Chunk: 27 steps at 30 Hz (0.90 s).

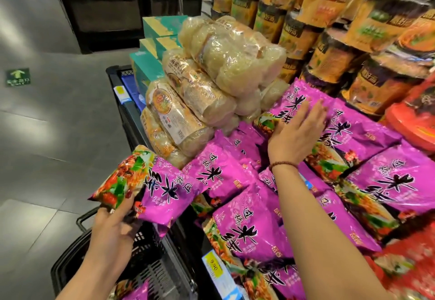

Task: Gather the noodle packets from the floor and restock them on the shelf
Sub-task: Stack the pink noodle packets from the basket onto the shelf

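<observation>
My left hand [113,224] grips a purple noodle packet [150,182] by its lower edge, holding it above a black basket [146,259] in front of the shelf. My right hand [299,132] lies flat with straight fingers on a purple packet [294,102] at the back of the shelf's pile. Several more purple packets [259,224] lie overlapping across the shelf [131,121]. Another purple packet [136,292] shows inside the basket at the bottom edge.
Clear bags of pale dried noodles [211,76] are stacked left of the purple pile, with teal boxes [150,64] behind them. Orange noodle cups [329,29] rise at the back right, red packs [414,121] at far right. Grey tiled floor [47,123] spreads to the left.
</observation>
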### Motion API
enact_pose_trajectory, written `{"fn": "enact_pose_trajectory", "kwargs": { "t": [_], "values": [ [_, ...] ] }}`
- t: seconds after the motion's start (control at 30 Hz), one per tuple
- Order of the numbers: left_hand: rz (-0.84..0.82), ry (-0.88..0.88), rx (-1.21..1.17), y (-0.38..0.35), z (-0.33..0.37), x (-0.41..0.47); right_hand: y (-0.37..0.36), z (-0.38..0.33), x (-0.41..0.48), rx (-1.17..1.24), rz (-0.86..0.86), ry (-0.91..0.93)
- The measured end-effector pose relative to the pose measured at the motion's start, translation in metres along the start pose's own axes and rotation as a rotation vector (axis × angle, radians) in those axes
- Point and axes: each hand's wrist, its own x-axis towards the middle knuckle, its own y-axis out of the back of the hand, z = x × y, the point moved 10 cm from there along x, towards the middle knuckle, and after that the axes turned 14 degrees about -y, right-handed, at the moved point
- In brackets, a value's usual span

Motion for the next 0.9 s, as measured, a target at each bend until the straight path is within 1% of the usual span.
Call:
{"fn": "enact_pose_trajectory", "kwargs": {
  "t": [0.03, 0.1, 0.17, 0.27, 0.37, 0.43, 0.47, 0.5, 0.53, 0.57, 0.63, 0.67, 0.73, 0.8, 0.87, 0.9],
  "values": [
    [-0.017, 0.002, -0.005, -0.004, 0.001, -0.001, -0.009, -0.007, -0.004, -0.080, -0.042, 0.109],
    [-0.028, -0.005, -0.008, -0.008, 0.002, -0.002, -0.027, -0.009, -0.007, -0.163, -0.142, 0.224],
    [-0.036, -0.003, -0.016, -0.013, 0.003, -0.003, -0.039, -0.003, -0.007, -0.212, -0.207, 0.245],
    [-0.032, -0.008, -0.017, -0.017, 0.005, -0.003, -0.051, 0.004, -0.004, -0.279, -0.302, 0.225],
    [-0.045, -0.020, -0.036, -0.024, 0.008, -0.004, -0.046, -0.003, -0.001, -0.348, -0.380, 0.201],
    [-0.057, -0.018, -0.060, -0.030, 0.010, -0.007, -0.023, -0.014, -0.006, -0.257, -0.379, 0.171],
    [-0.064, -0.016, -0.067, -0.035, 0.011, -0.008, -0.008, -0.022, -0.013, -0.148, -0.395, 0.157],
    [-0.071, -0.015, -0.076, -0.039, 0.012, -0.010, 0.004, -0.028, -0.024, -0.009, -0.449, 0.124],
    [-0.074, -0.010, -0.090, -0.044, 0.013, -0.011, 0.014, -0.032, -0.040, 0.159, -0.551, 0.056],
    [-0.072, -0.004, -0.114, -0.051, 0.013, -0.013, 0.020, -0.033, -0.058, 0.333, -0.698, -0.062],
    [-0.052, 0.016, -0.176, -0.065, 0.012, -0.014, 0.029, -0.033, -0.106, 0.649, -1.029, -0.421],
    [-0.052, 0.033, -0.222, -0.076, 0.010, -0.016, 0.034, -0.032, -0.129, 0.784, -1.142, -0.596],
    [-0.091, 0.089, -0.319, -0.100, 0.004, -0.022, 0.044, -0.030, -0.163, 0.984, -1.231, -0.851],
    [-0.142, 0.148, -0.329, -0.125, -0.006, -0.032, 0.055, -0.031, -0.185, 1.201, -1.263, -1.051],
    [-0.211, 0.187, -0.342, -0.152, -0.015, -0.049, 0.068, -0.038, -0.193, 1.455, -1.250, -1.211],
    [-0.246, 0.200, -0.354, -0.165, -0.020, -0.057, 0.073, -0.036, -0.190, 1.544, -1.207, -1.262]
  ]
}}
